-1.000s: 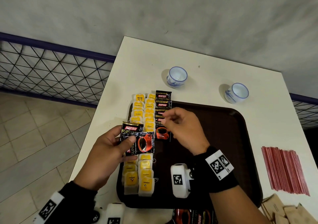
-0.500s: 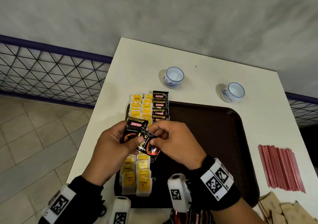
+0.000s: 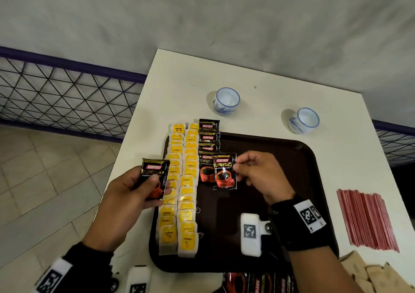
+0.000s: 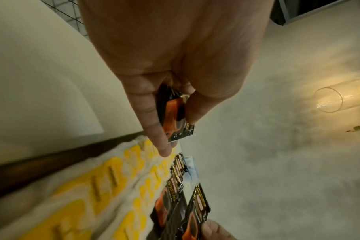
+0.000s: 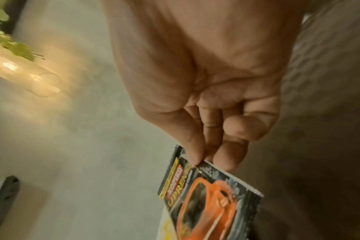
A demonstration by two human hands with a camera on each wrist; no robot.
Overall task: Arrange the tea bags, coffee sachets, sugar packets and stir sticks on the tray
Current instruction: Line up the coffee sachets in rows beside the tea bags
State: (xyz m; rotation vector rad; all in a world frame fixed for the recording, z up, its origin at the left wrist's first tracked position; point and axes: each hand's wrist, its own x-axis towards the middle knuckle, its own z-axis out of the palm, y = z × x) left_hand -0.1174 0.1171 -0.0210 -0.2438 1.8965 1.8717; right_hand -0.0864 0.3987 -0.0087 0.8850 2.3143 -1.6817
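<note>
A dark brown tray [image 3: 292, 157] lies on the white table. Two rows of yellow tea bags [image 3: 179, 189] run down its left side, with a column of black coffee sachets [image 3: 208, 139] beside them. My right hand [image 3: 258, 175] pinches one black coffee sachet [image 3: 224, 171] [image 5: 206, 199] by its right edge, just above the tray next to that column. My left hand [image 3: 125, 198] [image 4: 166, 97] grips a small stack of coffee sachets [image 3: 155, 178] [image 4: 175, 113] over the tray's left edge. Red stir sticks [image 3: 366, 220] lie on the table to the right. Brown sugar packets [image 3: 370, 277] sit at the bottom right.
Two white-and-blue cups [image 3: 226, 101] [image 3: 304, 120] stand on the table behind the tray. More coffee sachets [image 3: 258, 282] lie at the near table edge. A metal mesh railing [image 3: 56, 94] and tiled floor are to the left of the table.
My right hand took one sachet from the stack in my left hand and carried it right, next to the column. My left hand drew back to the left.
</note>
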